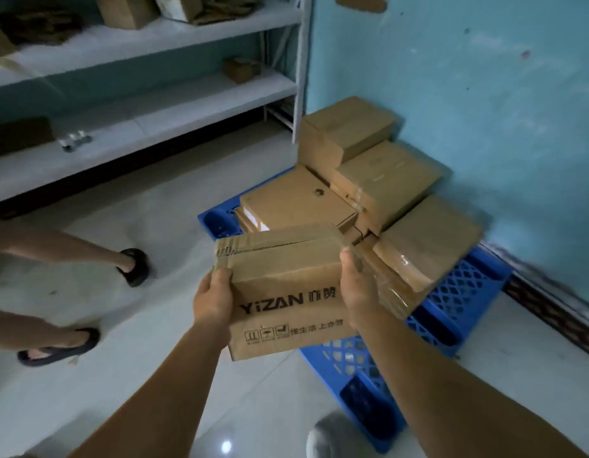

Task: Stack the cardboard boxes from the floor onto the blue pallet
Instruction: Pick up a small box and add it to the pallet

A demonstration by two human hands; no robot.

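**Box in hand, pallet partly loaded**

Nearest, left hand (211,300) and right hand (358,292) clamped the sides of the YIZAN box (286,289), fingers wrapped round its edges, box held in the air over the blue pallet (464,292), not set down. Beyond it, stacked boxes (369,180) already covered the pallet's far part; near right grid was bare. Probably late in the task. No floor boxes in view. Far shelf (147,90) contents blurred; bystander's legs (55,246) cut off left.

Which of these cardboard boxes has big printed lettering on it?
The YIZAN box, held between the left hand and right hand; the pallet boxes show no such lettering.
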